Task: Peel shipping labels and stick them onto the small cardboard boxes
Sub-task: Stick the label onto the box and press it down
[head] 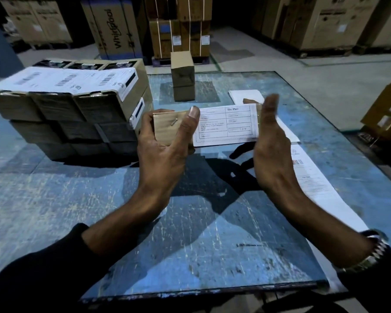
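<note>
Fingers of the left hand (165, 143) grasp a small brown cardboard box (167, 128); right hand (269, 141) flat, released, against its white printed shipping label (226, 126).

the right hand (272, 141) is smeared by motion blur at its fingertips, and it hides the label's (224, 126) right end. the left hand (165, 143) covers much of the small box (165, 127). the label's fine print is too small to read. at 3 o'clock, the paper sheets (312, 177) run under the right wrist.

Large appliance cartons (113, 28) stand beyond the blue table (77, 199).
</note>
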The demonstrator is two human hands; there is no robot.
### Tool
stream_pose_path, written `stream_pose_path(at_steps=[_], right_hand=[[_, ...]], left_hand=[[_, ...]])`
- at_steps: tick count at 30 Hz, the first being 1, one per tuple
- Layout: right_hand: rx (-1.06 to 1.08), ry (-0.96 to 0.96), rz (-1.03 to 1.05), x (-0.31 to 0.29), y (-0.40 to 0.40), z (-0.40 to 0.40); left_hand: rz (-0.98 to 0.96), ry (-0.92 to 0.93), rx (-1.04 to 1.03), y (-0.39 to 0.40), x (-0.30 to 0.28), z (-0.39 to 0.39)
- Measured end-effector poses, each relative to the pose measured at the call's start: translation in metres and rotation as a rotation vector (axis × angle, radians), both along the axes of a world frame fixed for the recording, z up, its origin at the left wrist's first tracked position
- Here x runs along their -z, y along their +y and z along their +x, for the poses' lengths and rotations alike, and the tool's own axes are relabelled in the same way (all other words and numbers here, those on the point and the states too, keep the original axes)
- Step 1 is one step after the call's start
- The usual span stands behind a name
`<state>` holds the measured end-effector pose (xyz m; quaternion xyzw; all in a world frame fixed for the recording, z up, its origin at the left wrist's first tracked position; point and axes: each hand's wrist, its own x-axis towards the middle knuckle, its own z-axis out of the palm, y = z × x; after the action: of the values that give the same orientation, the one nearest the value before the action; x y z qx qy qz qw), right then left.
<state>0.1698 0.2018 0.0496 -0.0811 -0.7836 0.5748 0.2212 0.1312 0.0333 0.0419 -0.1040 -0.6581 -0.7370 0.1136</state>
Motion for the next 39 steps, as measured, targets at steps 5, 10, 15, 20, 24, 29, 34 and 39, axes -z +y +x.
stream_pose_path(at_steps=[5,10,15,20,24,29,34,39], right_hand=[[0.034,0.070,0.144,0.003,-0.001,0.000],[0.103,0.109,0.166,0.003,0.000,0.001],[0.041,-0.034,-0.013,0.003,-0.002,0.003],[-0.013,0.014,0.036,-0.001,-0.009,0.006],[-0.014,0.050,0.077,0.000,-0.010,0.013],[0.039,0.072,0.095,0.003,-0.010,0.007],[0.069,0.131,0.129,0.008,-0.009,0.006],[0.061,0.104,0.214,0.005,-0.010,0.011]], left_hand=[[0.044,-0.054,0.011,0.002,-0.001,0.000],[0.093,-0.101,0.004,0.006,-0.003,-0.001],[0.060,-0.029,-0.030,0.002,-0.003,-0.004],[-0.040,0.075,-0.087,-0.002,0.004,-0.012],[-0.135,0.168,-0.207,-0.002,0.001,-0.007],[-0.379,0.177,-0.280,0.000,-0.001,-0.004],[-0.435,0.254,-0.340,0.002,-0.002,0.002],[-0.368,0.313,-0.366,-0.003,0.001,-0.008]])
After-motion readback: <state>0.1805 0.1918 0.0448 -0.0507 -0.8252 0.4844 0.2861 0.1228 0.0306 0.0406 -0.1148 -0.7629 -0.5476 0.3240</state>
